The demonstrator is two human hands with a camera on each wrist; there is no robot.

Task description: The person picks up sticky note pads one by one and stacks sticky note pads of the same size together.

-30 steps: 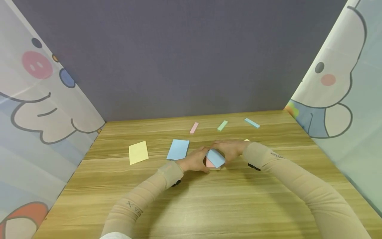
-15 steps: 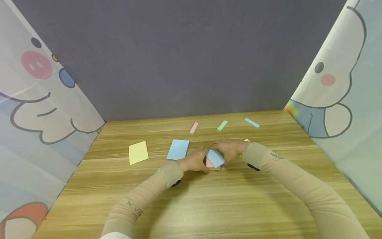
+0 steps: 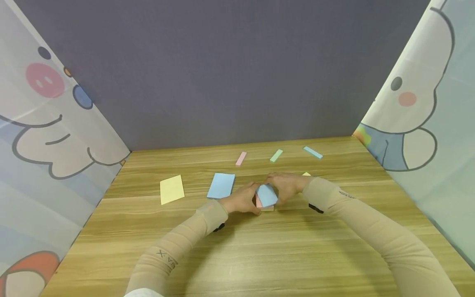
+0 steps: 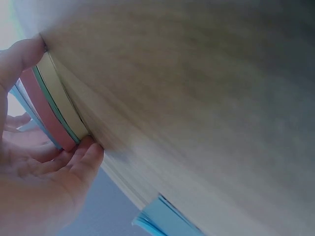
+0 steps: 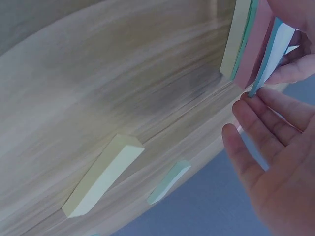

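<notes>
Your left hand point(image 3: 243, 199) is clamped round a stack of sticky-note pads point(image 4: 48, 110) on the wood-grain table point(image 3: 230, 255), thumb at one edge and fingers curled at the opposite one. From the bottom up, that stack runs thick yellow pad point(image 5: 234, 39), thin green pad point(image 5: 244, 39) and thick pink pad point(image 5: 255, 44).

Your right hand point(image 3: 285, 185) pinches a small blue pad point(image 3: 266, 195) over the pink one; it sits turned askew and tilted, with a wedge-shaped gap between the two. Your right thumb runs off the edge of the right wrist view, so its exact contact is hard to judge.

To your left lie a larger blue pad point(image 3: 221, 185), near your left hand, and a pale yellow pad point(image 3: 172, 189) farther out. Beyond your hands are a pink strip pad point(image 3: 241, 159), a green strip pad point(image 3: 276, 155) and a blue strip pad point(image 3: 313, 152), well apart. A yellow block-shaped pad point(image 5: 103, 177) lies just past your right wrist.
</notes>
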